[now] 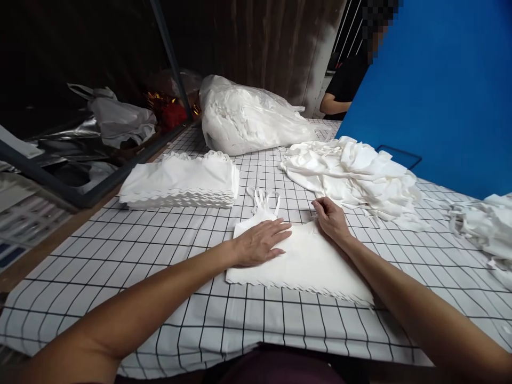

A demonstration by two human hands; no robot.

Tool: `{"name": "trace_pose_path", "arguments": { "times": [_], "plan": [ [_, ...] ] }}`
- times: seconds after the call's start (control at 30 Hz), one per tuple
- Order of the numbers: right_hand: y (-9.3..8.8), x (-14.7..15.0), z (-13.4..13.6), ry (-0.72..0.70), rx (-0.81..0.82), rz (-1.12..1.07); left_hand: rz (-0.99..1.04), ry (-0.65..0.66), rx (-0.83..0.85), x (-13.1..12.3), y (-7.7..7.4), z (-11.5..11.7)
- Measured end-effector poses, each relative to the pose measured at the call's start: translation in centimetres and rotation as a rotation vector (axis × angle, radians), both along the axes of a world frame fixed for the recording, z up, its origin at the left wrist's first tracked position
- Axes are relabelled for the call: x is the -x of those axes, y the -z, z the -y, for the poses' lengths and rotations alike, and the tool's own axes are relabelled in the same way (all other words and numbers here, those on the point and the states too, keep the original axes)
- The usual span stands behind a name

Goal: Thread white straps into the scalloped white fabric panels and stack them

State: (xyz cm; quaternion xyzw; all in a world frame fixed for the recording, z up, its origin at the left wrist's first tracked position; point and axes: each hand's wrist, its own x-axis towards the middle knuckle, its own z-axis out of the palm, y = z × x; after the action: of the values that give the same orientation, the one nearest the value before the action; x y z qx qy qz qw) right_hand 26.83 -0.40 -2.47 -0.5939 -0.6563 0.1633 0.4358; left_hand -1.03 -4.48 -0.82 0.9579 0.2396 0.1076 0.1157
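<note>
White camisoles (308,256) with thin straps and a wavy hem lie flat in a low stack in front of me, hem towards me. My left hand (262,242) rests palm down on their left half, fingers stretched out. Loose straps (264,200) stick out beyond that hand. At the far right corner of the stack, my right hand (331,217) is closed, thumb and fingers curled together. Whatever it pinches is hidden, though a bit of white strap shows below the fingers.
A neat pile of folded white garments (180,181) lies at left. Behind it sits a stuffed clear plastic bag (256,114). Crumpled white garments (356,176) heap at right, with more (486,226) farther right. A blue panel (432,96) partly hides another person (346,85).
</note>
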Motion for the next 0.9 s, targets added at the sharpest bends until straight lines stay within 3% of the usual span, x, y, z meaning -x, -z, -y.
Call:
{"name": "trace_pose_path", "arguments": {
  "times": [0.13, 0.3, 0.4, 0.5, 0.6, 0.67, 0.73, 0.83, 0.9],
  "plan": [
    [-2.2, 1.5, -1.0, 0.002, 0.05, 0.048, -0.074, -0.074, 0.039, 0.4, 1.4, 0.4],
    [-5.8, 9.6, -3.7, -0.219, 0.189, 0.213, -0.089, -0.076, 0.074, 0.1, 0.5, 0.3],
    [-5.9, 14.9, -5.7, -0.238, 0.404, 0.355, -0.101, -0.065, 0.107, 0.2, 0.0, 0.4],
    [-5.1, 17.9, -7.4, -0.174, 0.493, 0.401, -0.095, -0.054, 0.139, 0.4, -0.1, 0.4],
    [-5.6, 18.3, -8.4, -0.211, 0.521, 0.332, -0.066, -0.044, 0.15, 0.4, 0.0, 0.3],
    [-7.0, 17.5, -8.4, -0.259, 0.537, 0.247, -0.056, -0.035, 0.163, 0.5, 0.2, 0.3],
    [-9.0, 16.2, -7.7, -0.348, 0.546, 0.025, -0.053, -0.035, 0.179, 0.5, 0.3, 0.2],
    [-11.8, 13.7, -4.8, -0.545, 0.557, -0.408, -0.048, -0.047, 0.19, 0.4, 0.5, 0.1],
    [-12.8, 11.9, -1.6, -0.64, 0.609, -0.529, -0.044, -0.052, 0.194, 0.3, 0.5, 0.1]
  ]
}}
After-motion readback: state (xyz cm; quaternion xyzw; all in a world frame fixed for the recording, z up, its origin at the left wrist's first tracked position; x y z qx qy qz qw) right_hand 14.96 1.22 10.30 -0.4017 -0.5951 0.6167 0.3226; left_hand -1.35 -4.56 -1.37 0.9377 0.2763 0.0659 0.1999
